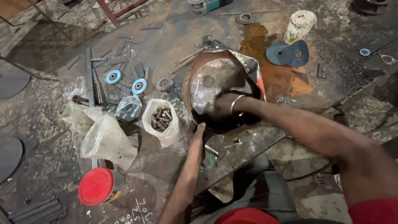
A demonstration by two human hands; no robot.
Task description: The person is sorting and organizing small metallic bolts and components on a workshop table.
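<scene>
Head-cam view looking down at my two bare hands over a grimy, rust-stained metal workbench (174,37). Dead centre, straight ahead of me, sits a wide round metal pan (215,89), tilted so its open face looks up and toward me; its far rim leans on a crumpled printed bag (253,68). My right hand (224,103), w/ a metal bangle (237,103) at the wrist, comes in from the right and rests inside the pan's lower half, fingers curled down on the inner wall; it looks to be pressing or rubbing w/ something dark, but the blur keeps me from telling if it grips anything. My left hand (198,132) comes up from below and meets the pan's near rim at its lower left edge, fingers hooked over the lip, steadying it. So the pan lies between both hands: right one in it, left one at its edge, right deeper in. Just left of my left hand stands an open plastic bag of bolts (161,118); beyond that a wrapped stack of cutting discs (128,108). Near left, a tin w/ a red lid (96,186). Far right, blue flap discs (287,53) and a dirty white can (300,25).
</scene>
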